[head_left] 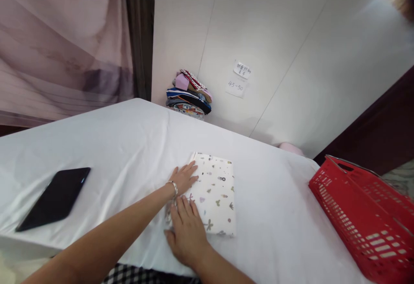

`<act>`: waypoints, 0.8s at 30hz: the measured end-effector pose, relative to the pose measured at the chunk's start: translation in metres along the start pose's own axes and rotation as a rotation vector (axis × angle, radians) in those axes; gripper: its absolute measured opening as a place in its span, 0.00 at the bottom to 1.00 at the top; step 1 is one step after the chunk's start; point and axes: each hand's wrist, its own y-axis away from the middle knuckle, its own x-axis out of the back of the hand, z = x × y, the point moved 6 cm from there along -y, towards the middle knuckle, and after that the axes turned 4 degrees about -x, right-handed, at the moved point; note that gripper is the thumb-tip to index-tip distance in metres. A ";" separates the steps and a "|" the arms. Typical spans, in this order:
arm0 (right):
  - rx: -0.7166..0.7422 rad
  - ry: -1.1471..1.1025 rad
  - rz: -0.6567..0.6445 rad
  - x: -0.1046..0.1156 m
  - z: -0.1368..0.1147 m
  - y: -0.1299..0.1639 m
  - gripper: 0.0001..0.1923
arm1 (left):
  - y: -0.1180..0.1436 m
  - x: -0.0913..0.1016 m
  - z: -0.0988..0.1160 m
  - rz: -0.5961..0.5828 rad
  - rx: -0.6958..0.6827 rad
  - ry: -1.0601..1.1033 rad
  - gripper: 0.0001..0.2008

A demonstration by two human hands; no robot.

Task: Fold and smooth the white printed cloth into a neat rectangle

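A folded white cloth [216, 193] with small printed plants and figures lies flat on the white-covered table. My left hand [183, 178], with a bracelet at the wrist, rests on the cloth's left edge with its fingers spread. Just below it, my right hand [189, 232] lies flat over the lower left part of the cloth, fingers stretched out. Both palms face down, and neither hand grips anything. Part of the cloth's left side is hidden under the hands.
A black tablet [54, 198] lies at the left of the table [271, 197]. On the right stands a red plastic basket [359, 215]. Several folded garments [189, 96] are stacked by the wall at the back, near handwritten paper notes [236, 86].
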 end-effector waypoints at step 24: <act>-0.027 -0.470 0.014 0.019 0.012 0.017 0.17 | -0.006 -0.009 -0.010 0.110 -0.003 0.075 0.24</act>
